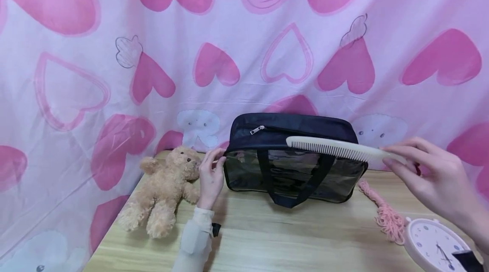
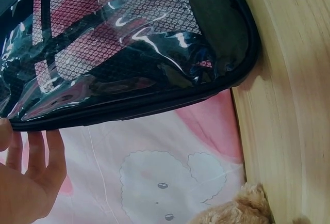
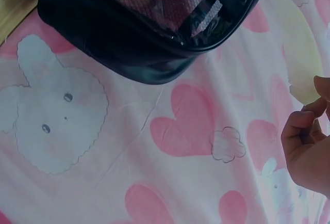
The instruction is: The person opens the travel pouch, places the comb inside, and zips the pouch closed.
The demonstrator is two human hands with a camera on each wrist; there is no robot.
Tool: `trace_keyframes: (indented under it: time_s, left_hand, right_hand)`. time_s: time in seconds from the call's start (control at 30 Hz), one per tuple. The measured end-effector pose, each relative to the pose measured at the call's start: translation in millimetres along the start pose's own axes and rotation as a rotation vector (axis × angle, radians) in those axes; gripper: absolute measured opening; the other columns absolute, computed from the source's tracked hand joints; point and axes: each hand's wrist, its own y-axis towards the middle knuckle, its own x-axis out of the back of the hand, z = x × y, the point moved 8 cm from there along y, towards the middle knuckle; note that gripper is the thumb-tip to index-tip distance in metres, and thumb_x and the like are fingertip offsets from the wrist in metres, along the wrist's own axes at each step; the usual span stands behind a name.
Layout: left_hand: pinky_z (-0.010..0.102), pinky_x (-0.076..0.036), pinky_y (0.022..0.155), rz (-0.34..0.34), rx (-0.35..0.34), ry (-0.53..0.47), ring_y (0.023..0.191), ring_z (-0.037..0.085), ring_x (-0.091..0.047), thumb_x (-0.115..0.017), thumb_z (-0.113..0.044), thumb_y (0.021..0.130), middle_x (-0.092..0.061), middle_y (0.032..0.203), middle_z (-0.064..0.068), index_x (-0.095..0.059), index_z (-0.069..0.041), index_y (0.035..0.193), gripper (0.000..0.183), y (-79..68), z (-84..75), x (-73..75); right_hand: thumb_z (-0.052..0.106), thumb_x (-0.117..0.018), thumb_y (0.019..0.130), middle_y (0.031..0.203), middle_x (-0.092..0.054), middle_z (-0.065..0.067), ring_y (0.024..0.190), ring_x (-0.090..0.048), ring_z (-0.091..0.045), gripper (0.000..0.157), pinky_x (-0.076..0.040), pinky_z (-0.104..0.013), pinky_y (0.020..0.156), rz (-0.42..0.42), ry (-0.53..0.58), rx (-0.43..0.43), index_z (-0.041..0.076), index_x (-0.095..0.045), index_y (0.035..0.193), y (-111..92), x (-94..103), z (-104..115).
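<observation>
My right hand [image 1: 431,178] pinches a cream comb [image 1: 336,148] above the black bag [image 1: 294,157] on the table [image 1: 305,238]; my left hand [image 1: 211,174], fingers relaxed, touches the bag's end. I read no writing.

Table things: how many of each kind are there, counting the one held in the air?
Teddy bear: 1
Black bag: 1
Comb, held by the right hand: 1
Pink yarn tassel: 1
Clock: 1
Total: 5
</observation>
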Motion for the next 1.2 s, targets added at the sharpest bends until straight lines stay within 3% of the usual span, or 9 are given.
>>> trace_keyframes:
  time_s: [0.1,0.23,0.33,0.7,1.0,1.2]
  left_hand:
    - [0.033,-0.052,0.067,-0.013,0.001,-0.004,0.083,0.031,-0.061,-0.061,0.016,0.083,-0.063,0.092,0.022,-0.064,0.008,0.101,0.019,-2.0,0.4,0.6]
    - [0.034,-0.052,0.068,-0.012,0.009,-0.002,0.084,0.03,-0.061,-0.061,0.014,0.084,-0.062,0.093,0.02,-0.064,0.009,0.101,0.018,-2.4,2.3,1.9]
    - [0.034,-0.051,0.068,-0.001,0.023,-0.009,0.085,0.031,-0.061,-0.061,0.013,0.085,-0.062,0.094,0.021,-0.064,0.009,0.101,0.017,-1.8,3.5,2.2]
    - [0.031,-0.05,0.068,0.014,0.031,0.003,0.085,0.03,-0.061,-0.06,0.012,0.086,-0.063,0.095,0.019,-0.064,0.006,0.102,0.018,-4.0,3.5,1.7]
    - [0.032,-0.051,0.069,0.015,0.03,-0.002,0.087,0.029,-0.061,-0.06,0.012,0.086,-0.063,0.095,0.019,-0.064,0.008,0.103,0.017,-3.7,3.0,0.3]
    - [0.04,-0.052,0.069,0.021,0.027,-0.011,0.088,0.029,-0.062,-0.06,0.011,0.087,-0.063,0.095,0.02,-0.064,0.009,0.103,0.017,-1.4,4.9,-1.3]
  right_hand:
    - [0.039,-0.062,0.091,0.075,-0.054,0.004,0.057,-0.031,0.007,0.045,-0.021,-0.007,0.048,0.021,-0.067,-0.035,-0.005,-0.072,0.087,2,0.8,-13]
    - [0.011,-0.073,0.082,0.073,-0.05,0.008,0.057,-0.031,0.007,0.015,-0.022,-0.01,0.048,0.043,-0.15,-0.098,-0.001,-0.073,0.091,0,-2.3,-33]
    - [-0.004,-0.074,0.07,0.071,-0.048,0.008,0.057,-0.031,0.007,0.022,-0.023,-0.012,0.049,0.057,-0.198,-0.108,0.001,-0.074,0.091,1,-6.3,-42]
    - [-0.002,-0.078,0.066,0.076,-0.054,0.011,0.058,-0.034,0.009,0.029,-0.029,-0.016,0.05,0.137,-0.276,-0.101,0.009,-0.076,0.092,12,-23.4,-66]
    - [-0.002,-0.077,0.069,0.079,-0.054,0.012,0.059,-0.035,0.008,0.028,-0.03,-0.015,0.049,0.191,-0.244,-0.062,0.01,-0.075,0.094,14,-26.3,-63]
    - [0.001,-0.075,0.073,0.081,-0.055,0.011,0.059,-0.034,0.009,0.023,-0.029,-0.014,0.05,0.195,-0.234,-0.054,0.009,-0.075,0.094,15,-22.9,-59]
